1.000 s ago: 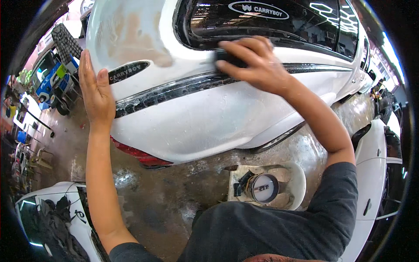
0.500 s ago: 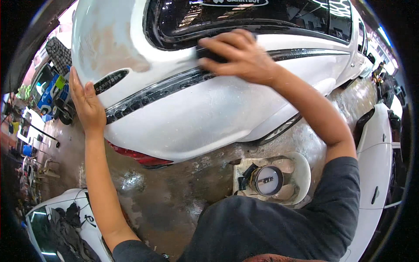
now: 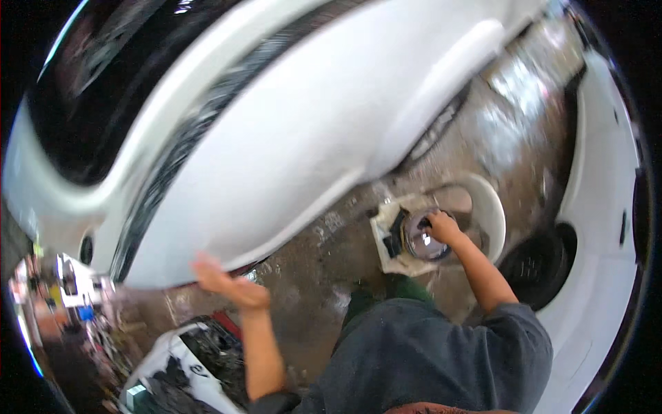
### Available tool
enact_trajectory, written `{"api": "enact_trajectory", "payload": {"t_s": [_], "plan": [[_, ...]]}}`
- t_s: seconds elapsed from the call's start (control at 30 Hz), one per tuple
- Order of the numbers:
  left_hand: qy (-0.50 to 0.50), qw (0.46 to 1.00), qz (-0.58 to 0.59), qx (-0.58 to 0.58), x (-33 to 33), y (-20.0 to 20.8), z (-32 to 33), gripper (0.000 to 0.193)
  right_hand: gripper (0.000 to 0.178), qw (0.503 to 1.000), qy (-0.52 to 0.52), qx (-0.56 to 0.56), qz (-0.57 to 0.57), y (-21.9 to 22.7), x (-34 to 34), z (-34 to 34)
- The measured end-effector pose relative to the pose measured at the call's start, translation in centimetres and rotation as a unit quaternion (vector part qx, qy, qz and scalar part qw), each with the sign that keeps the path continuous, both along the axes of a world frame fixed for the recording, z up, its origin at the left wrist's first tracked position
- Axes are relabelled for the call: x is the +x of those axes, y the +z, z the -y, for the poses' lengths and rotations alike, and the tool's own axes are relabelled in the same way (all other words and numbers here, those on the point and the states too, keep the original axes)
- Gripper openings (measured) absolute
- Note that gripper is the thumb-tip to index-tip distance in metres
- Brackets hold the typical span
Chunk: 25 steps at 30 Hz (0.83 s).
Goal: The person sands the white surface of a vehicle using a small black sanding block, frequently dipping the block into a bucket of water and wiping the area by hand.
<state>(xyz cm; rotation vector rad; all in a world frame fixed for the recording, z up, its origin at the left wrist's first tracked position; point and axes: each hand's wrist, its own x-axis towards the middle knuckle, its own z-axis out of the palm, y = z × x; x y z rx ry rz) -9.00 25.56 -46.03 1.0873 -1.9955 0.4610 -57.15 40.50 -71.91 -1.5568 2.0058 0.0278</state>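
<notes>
Down at a round tin of cloudy liquid (image 3: 420,250), my right hand (image 3: 441,226) reaches in over the rim with its fingers closed. A dark pad (image 3: 423,225) shows in part at the fingertips; most of it is hidden by the hand and the tin. The tin stands on the seat of a white plastic chair (image 3: 495,219), with black pieces (image 3: 394,234) beside it. My left hand (image 3: 231,281) is off the bodywork, its fingers stretched out and smeared by motion, near the lower rear corner of a white vehicle (image 3: 296,138).
A black trim strip (image 3: 207,114) runs along the vehicle's side below its dark window (image 3: 138,90). Another white car (image 3: 589,200) stands at right beside a dark tyre (image 3: 534,265). White bodywork with black cloth-like material (image 3: 172,376) is at lower left. The floor (image 3: 303,276) looks wet.
My right hand has gone from rubbing the vehicle's side with the dark pad down to the tin. My left hand has let go of the rear corner. The view has turned right.
</notes>
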Motion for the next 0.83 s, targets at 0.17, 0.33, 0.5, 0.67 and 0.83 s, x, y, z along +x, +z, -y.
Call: {"api": "enact_trajectory", "payload": {"t_s": [0.17,0.33,0.5,0.67,0.83], "plan": [[-0.145,0.907,0.014,0.395,-11.6,-15.3,-8.6,0.048,0.051,0.977,-0.18,0.071,0.085,-14.5,-2.8,-4.6],[-0.156,0.759,-0.002,0.632,-16.6,-22.1,-11.9,0.046,0.051,0.93,-0.272,0.223,0.105,-24.2,-3.4,-1.7],[-0.114,0.647,0.02,0.754,-18.2,-27.0,-12.4,0.046,0.049,0.898,-0.29,0.3,0.138,-26.9,-2.4,-1.4],[-0.117,0.535,-0.047,0.835,-24.4,-30.3,-12.8,0.05,0.042,0.948,-0.27,0.135,0.106,-20.5,-2.3,-5.5],[-0.11,0.302,-0.232,0.918,-31.1,-32.4,-13.1,0.07,0.04,0.944,-0.3,-0.071,0.117,-5.4,-0.1,-5.6]]}}
